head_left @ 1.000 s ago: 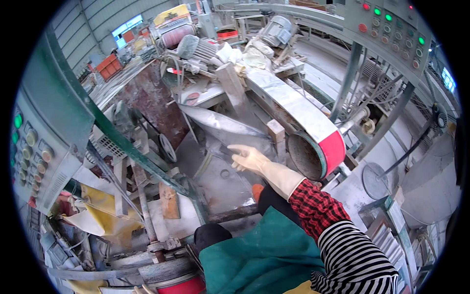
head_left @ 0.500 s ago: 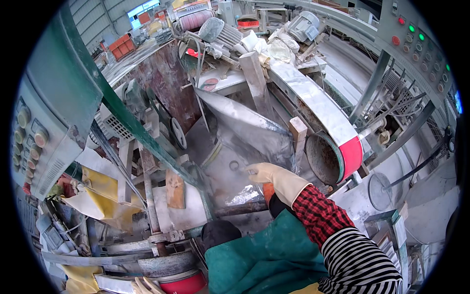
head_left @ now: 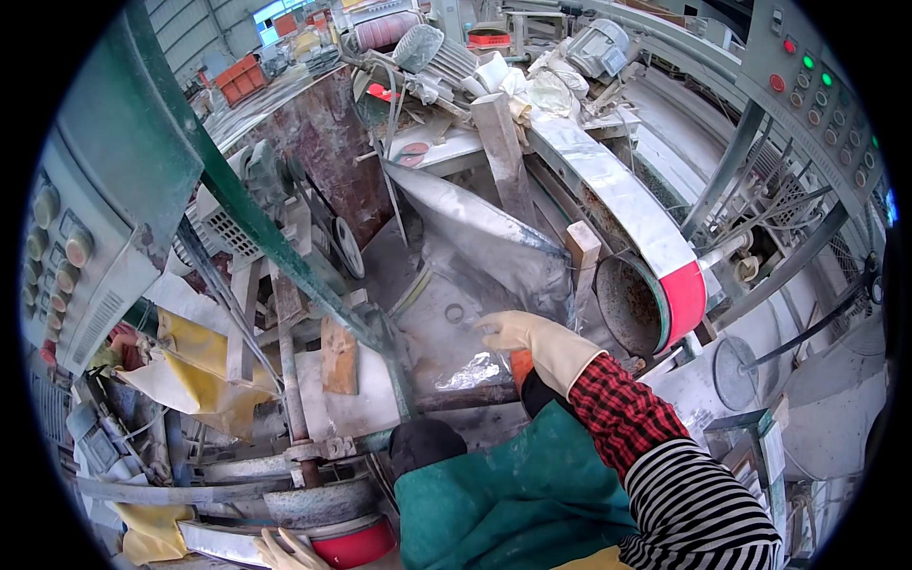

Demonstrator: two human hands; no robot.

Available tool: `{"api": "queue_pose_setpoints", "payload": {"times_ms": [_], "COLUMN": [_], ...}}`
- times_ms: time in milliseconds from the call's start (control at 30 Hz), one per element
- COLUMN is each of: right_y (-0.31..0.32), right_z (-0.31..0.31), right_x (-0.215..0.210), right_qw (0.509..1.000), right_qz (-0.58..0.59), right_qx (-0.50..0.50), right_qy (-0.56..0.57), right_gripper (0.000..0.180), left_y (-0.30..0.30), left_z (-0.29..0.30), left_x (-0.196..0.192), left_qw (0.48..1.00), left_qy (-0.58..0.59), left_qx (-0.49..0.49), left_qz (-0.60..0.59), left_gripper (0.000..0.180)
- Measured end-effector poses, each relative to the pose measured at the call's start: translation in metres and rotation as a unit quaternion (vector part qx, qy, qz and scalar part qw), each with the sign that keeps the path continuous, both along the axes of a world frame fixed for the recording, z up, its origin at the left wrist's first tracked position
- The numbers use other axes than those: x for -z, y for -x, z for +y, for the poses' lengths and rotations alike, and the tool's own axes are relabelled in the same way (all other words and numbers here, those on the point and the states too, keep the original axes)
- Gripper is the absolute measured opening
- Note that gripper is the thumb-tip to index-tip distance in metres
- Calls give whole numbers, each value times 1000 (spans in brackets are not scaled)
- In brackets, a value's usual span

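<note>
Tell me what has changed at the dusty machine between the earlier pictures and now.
The gloved right hand has drawn back from the red-tipped belt guard and come down toward the person, over the dusty plate near a small metal ring. It holds nothing, fingers spread. The left glove now shows at the lower edge. The machine, ring and control panel look unchanged.

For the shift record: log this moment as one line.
right hand: gloved, flat over dusty grey sheet | left hand: gloved, at bottom edge by red round part | red-and-silver belt guard to the right
</note>
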State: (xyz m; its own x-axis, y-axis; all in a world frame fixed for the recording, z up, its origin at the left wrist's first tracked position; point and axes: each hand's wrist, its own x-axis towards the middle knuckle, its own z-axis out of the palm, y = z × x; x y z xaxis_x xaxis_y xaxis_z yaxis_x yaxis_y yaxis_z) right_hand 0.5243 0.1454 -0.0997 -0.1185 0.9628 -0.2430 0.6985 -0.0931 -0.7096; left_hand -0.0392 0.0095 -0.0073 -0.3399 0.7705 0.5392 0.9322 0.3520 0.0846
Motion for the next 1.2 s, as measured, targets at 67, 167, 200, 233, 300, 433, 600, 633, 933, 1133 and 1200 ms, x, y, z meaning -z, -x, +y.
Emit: {"api": "queue_pose_setpoints", "payload": {"times_ms": [67,167,200,233,300,433,600,633,933,1133,1200], "right_y": [-1,-1,-2,-3,-2,1,1,0,12,22,18], "right_z": [0,-1,-1,-1,-2,-3,-3,-4,-11,-8,-4], "right_x": [2,3,3,4,-1,-7,-2,-4,-35,-45,-35], "right_qw": [1000,1000,1000,1000,999,999,999,999,997,999,998], "right_qz": [1,-3,-6,-15,-33,-35,-43,-49,-71,-31,-14], "right_qx": [1,-4,-6,-6,-9,-5,-13,-11,-27,-27,-21], "right_qy": [7,0,-5,-7,-9,9,-16,-12,-26,-18,-53], "right_gripper": [49,49,49,49,49,53,54,54,51,49,49], "left_y": [3,1,-1,-3,-6,-5,22,20,6,8,1], "left_z": [-1,0,0,0,-1,-2,-4,-2,-5,-8,-6], "left_x": [5,5,3,2,2,9,48,48,48,51,50], "left_qw": [1000,1000,1000,1000,1000,999,999,998,999,999,999], "left_qy": [-3,2,4,6,6,8,-11,-6,-24,-13,-23], "left_qx": [1,2,3,4,0,-11,-20,-22,-10,-15,-4], "left_qz": [8,3,2,0,-11,-38,-42,-52,-31,-36,-23], "left_gripper": [40,39,39,39,40,42,38,38,39,39,39]}}
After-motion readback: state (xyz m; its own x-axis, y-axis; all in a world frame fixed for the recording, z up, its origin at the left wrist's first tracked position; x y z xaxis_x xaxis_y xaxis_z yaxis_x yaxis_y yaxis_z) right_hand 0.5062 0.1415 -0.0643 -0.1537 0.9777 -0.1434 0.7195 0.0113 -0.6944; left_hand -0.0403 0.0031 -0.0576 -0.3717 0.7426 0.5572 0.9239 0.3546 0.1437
